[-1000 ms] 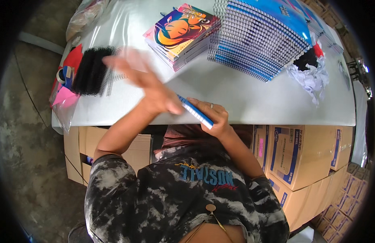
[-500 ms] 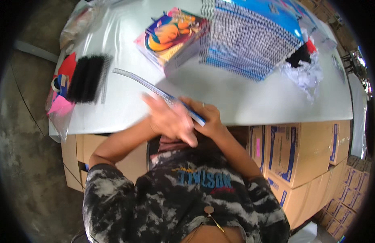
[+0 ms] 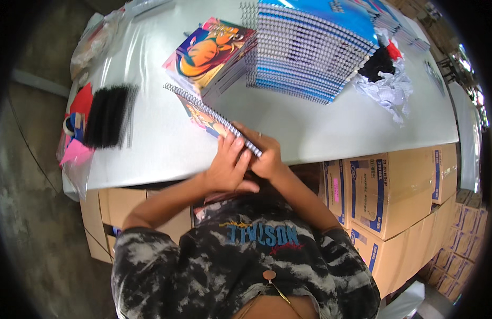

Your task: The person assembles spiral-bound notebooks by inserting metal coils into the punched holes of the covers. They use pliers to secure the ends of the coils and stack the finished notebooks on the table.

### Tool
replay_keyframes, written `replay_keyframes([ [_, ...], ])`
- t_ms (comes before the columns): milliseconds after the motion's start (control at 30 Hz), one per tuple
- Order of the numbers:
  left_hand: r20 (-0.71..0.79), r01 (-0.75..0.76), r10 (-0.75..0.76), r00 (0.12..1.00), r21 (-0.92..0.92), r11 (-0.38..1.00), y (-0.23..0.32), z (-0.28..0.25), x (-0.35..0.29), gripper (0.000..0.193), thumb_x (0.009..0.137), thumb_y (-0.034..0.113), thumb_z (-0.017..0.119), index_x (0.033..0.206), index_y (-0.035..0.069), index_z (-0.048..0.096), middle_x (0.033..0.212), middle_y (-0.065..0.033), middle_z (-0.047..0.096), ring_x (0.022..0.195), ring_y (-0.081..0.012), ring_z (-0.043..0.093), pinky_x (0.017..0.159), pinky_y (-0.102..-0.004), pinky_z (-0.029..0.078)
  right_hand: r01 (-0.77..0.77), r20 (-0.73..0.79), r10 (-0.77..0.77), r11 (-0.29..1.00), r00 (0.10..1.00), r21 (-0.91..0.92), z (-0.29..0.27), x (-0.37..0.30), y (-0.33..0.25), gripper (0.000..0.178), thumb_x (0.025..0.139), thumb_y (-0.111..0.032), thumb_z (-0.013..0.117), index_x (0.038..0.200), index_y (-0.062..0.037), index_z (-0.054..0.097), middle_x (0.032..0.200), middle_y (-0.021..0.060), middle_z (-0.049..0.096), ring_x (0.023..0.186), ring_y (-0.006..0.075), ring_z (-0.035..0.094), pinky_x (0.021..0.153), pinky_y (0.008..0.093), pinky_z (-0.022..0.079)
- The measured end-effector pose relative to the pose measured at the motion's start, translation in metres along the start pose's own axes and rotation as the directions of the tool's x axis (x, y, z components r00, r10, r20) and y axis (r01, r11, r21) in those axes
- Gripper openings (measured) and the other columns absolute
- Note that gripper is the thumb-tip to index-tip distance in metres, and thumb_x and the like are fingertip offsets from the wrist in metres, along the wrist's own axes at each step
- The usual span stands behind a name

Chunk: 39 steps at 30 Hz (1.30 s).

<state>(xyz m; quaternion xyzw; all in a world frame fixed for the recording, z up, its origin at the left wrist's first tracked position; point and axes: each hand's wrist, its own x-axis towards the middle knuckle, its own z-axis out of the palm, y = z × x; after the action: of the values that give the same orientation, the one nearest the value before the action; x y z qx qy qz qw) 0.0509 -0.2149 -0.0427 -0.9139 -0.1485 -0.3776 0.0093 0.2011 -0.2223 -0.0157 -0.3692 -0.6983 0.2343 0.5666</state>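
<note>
A spiral notebook (image 3: pixel 206 119) with a colourful cartoon cover is tilted over the table's near edge, its coil (image 3: pixel 203 106) running up and to the left. My right hand (image 3: pixel 266 154) grips the notebook near the lower end of the coil. My left hand (image 3: pixel 227 165) lies against the notebook beside the coil, fingers stretched out and thumb apart. Just beyond is a stack of notebooks (image 3: pixel 208 53) with the same kind of cover. To its right stands a taller stack of blue spiral notebooks (image 3: pixel 309 53) with their coils facing me.
Black spiral coils (image 3: pixel 110 117) lie in a bunch at the left of the white-covered table (image 3: pixel 161 149), beside a tape roll (image 3: pixel 70 125) and a pink scrap (image 3: pixel 76 153). Crumpled white cloth or paper (image 3: pixel 389 90) lies at the right. Cardboard boxes (image 3: pixel 397 186) stand below the table's edge.
My blurred left hand has come to rest on the notebook. The notebook has turned, so its cartoon cover now shows. My right hand keeps its grip.
</note>
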Motion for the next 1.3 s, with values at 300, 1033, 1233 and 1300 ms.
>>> replay_keyframes([
  [300,0.021,0.618,-0.758,0.652,-0.594,0.516,0.024,-0.109,0.105,0.027,0.088,0.010,0.053,0.110,-0.006,0.058,0.099,-0.0145,0.064,0.087,-0.0184,0.062,0.080,-0.0266,0.047,0.200,0.285,-0.104,0.922,0.953,-0.333,-0.062,0.073,-0.098,0.053,0.081,-0.031,0.056,0.127,-0.0068,0.045,0.122,0.0168,0.049,0.110,0.0345,0.046,0.093,0.0513,0.029],
  [1033,0.284,0.497,-0.411,0.866,-0.567,0.657,-0.045,-0.130,0.177,0.012,0.077,0.005,0.062,0.089,0.002,0.061,0.077,-0.0012,0.057,0.074,-0.0080,0.053,0.068,-0.0223,0.043,-0.053,-0.248,0.008,0.983,0.969,-0.176,-0.090,0.098,-0.100,0.024,0.064,0.000,0.076,0.080,-0.0009,0.059,0.075,0.0060,0.059,0.069,0.0128,0.058,0.062,0.0250,0.047],
  [1233,-0.465,0.267,-0.549,0.694,-0.542,0.797,-0.078,-0.112,0.286,0.021,0.083,0.016,0.060,0.096,-0.001,0.060,0.083,-0.0125,0.063,0.072,-0.0195,0.060,0.067,-0.0304,0.047,0.067,-0.797,-0.311,0.944,0.518,-0.324,-0.188,0.147,-0.097,0.049,0.094,-0.035,0.040,0.124,0.0033,0.044,0.124,0.0179,0.051,0.116,0.0235,0.046,0.101,0.0379,0.028],
  [1300,-0.582,0.379,-0.576,0.575,-0.434,0.817,-0.117,-0.087,0.310,0.034,0.084,0.025,0.062,0.103,-0.003,0.058,0.084,-0.0140,0.064,0.074,-0.0168,0.060,0.067,-0.0272,0.046,0.049,-0.805,-0.176,0.982,0.567,-0.180,-0.210,0.156,-0.055,0.067,0.094,-0.050,0.027,0.135,0.0031,0.030,0.139,0.0160,0.035,0.130,0.0244,0.031,0.109,0.0405,0.013],
])
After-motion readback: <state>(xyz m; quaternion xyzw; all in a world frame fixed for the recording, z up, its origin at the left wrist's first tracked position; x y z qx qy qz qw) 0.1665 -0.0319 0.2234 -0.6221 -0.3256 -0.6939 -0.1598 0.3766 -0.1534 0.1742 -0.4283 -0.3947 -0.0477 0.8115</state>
